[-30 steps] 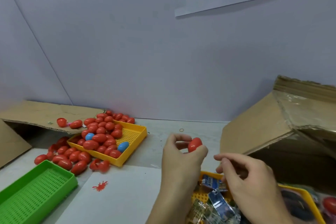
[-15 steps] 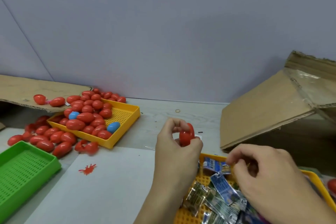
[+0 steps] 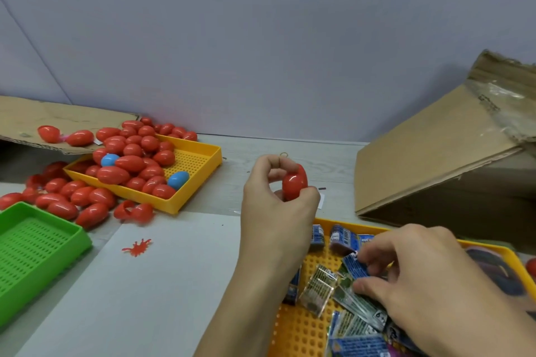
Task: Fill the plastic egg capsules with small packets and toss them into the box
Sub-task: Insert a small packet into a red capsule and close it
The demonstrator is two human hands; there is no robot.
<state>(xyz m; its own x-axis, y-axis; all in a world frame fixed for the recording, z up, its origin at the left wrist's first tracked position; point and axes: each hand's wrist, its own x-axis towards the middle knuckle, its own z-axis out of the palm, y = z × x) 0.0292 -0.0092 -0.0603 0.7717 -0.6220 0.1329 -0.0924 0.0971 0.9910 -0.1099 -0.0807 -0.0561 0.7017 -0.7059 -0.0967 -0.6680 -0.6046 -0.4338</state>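
In the head view, the left hand holds a closed red egg capsule upright between thumb and fingertips, above the table. The right hand pinches a blue packet in the near yellow tray; I think it should lift only one, then the egg must be opened before filling, with the cardboard box waiting behind.

Head view, 1 camera, looks forward-down, close over hands.

A green perforated tray is sitting at the counter's left edge, beside a white sheet bearing a red splat-shaped mark.
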